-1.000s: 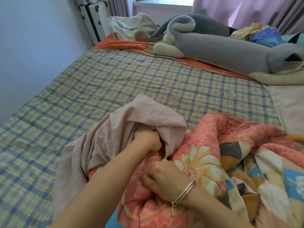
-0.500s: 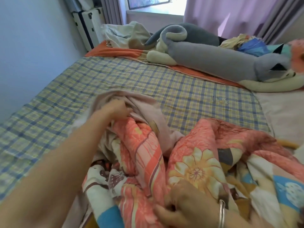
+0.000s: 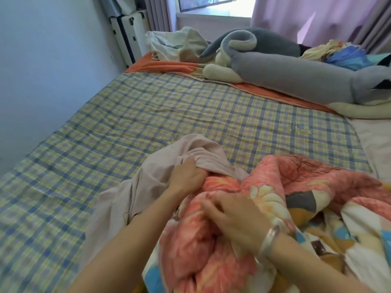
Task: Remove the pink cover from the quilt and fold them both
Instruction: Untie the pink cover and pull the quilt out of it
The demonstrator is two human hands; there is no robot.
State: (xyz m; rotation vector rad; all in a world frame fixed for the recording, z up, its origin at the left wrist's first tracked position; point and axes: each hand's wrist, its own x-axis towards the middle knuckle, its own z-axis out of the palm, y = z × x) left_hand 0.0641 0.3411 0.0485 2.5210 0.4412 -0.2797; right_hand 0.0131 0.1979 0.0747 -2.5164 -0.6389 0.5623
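Observation:
The pale pink cover (image 3: 148,182) lies bunched on the checked bed, partly pulled back from the quilt (image 3: 296,199), which is orange-pink with flowers and coloured patches. My left hand (image 3: 186,176) grips a fold of the pink cover at its opening, just above the quilt's exposed end. My right hand (image 3: 230,216), with a silver bangle on the wrist, grips the quilt's bunched end right below the left hand. The two hands are close together. Most of the quilt spreads out to the right, outside the cover.
The bed's blue and yellow checked sheet (image 3: 169,106) stretches ahead and to the left. A long grey plush toy (image 3: 285,70) and crumpled bedding (image 3: 182,47) lie at the far edge. A wall (image 3: 42,60) runs along the left; a window and curtains stand behind.
Half a second ago my left hand had pulled the cover away to the left. Now it is back at the quilt's end, gripping the cover anew, and my right hand has moved up to meet it.

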